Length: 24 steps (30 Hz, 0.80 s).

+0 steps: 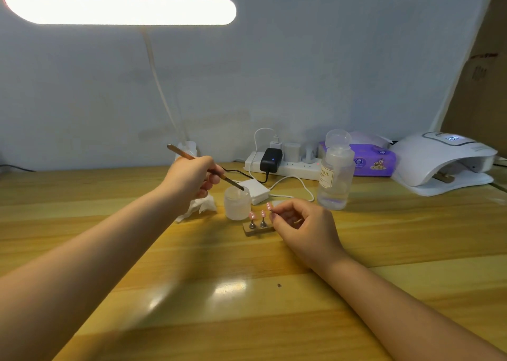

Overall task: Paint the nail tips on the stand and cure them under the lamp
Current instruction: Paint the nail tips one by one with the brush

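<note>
My left hand (192,180) grips a thin brown brush (179,152), its tip resting at the rim of a small frosted jar (237,204). Just in front of the jar lies a small wooden stand (256,230) with two pink nail tips (251,215) on metal pegs. My right hand (304,223) hovers at the stand's right end and pinches a third pink nail tip (269,206) on its peg between thumb and fingers. The white curing lamp (441,163) sits at the far right, its display lit.
A clear pump bottle (336,174) stands right of the stand. Behind are a power strip (285,165) with plugs and cables, a white pad (256,190), a purple tissue pack (375,160) and crumpled tissue (201,207). A desk lamp (120,7) glows overhead. Cardboard (480,86) leans at right.
</note>
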{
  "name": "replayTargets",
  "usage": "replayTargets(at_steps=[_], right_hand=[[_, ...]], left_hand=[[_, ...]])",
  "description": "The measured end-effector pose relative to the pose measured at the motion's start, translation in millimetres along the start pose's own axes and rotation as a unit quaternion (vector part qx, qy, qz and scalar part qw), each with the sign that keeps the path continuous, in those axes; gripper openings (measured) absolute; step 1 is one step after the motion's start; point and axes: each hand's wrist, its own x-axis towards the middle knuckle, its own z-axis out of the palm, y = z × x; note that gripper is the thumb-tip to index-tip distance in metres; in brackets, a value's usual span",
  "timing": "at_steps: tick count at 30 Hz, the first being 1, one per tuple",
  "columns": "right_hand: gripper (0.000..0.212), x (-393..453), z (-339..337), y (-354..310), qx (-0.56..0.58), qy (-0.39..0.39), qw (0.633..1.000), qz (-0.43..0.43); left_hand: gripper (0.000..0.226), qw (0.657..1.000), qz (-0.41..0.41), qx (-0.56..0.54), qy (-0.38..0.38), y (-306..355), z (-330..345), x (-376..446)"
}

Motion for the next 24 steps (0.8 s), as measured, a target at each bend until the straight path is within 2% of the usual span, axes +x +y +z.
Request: replayTargets(at_steps=[4, 11, 16, 19, 24], right_hand=[[0.017, 0.1, 0.0, 0.3, 0.003, 0.005, 1.0, 0.0], [0.017, -0.1, 0.1, -0.3, 0.005, 0.008, 1.0, 0.001], [0.018, 0.0, -0.4, -1.2, 0.004, 0.003, 1.0, -0.001], [0.018, -0.3, -0.5, -1.3, 0.006, 0.002, 1.0, 0.003], [0.017, -0.5, 0.4, -1.5, 0.013, 0.005, 1.0, 0.005]], left_hand=[[0.016, 0.992, 0.054, 0.103, 0.048, -0.2, -2.0, 2.1], [0.015, 0.974, 0.18, 0.121, 0.061, -1.1, -9.1, -8.0], [0.015, 0.968, 0.25, 0.009, 0.01, -18.3, -5.9, -42.7], [0.019, 0.958, 0.287, -0.021, 0.0, -35.1, 4.1, -65.7], [0.023, 0.952, 0.296, -0.076, -0.014, -59.7, 18.4, -88.5]])
